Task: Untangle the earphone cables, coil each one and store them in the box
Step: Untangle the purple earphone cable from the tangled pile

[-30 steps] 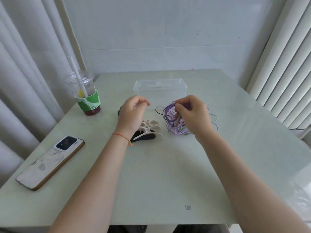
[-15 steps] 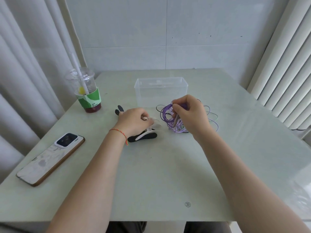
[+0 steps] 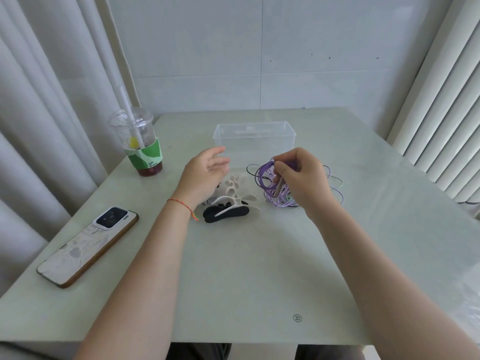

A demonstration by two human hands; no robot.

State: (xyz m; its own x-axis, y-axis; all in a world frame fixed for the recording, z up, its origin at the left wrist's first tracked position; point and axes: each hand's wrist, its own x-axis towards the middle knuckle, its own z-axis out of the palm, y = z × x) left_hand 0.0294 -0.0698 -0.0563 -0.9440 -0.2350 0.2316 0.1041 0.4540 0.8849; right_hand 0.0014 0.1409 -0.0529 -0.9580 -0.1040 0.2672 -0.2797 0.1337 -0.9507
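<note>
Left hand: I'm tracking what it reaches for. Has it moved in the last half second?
Yes. The left hand has lifted off the cable holders and opened, nearer the box.

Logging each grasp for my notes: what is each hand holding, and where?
Right hand pinches the purple cable tangle at its top loops. Left hand is open, holding nothing.

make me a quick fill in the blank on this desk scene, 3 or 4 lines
1. The right hand pinches the tangle of ____ earphone cables.
2. The clear plastic box holds ____ cables so far.
3. The phone lies with its screen facing ____.
4. The cup with a straw stands on the person's ____ side of the box.

Missing words: purple; no; down; left
</note>
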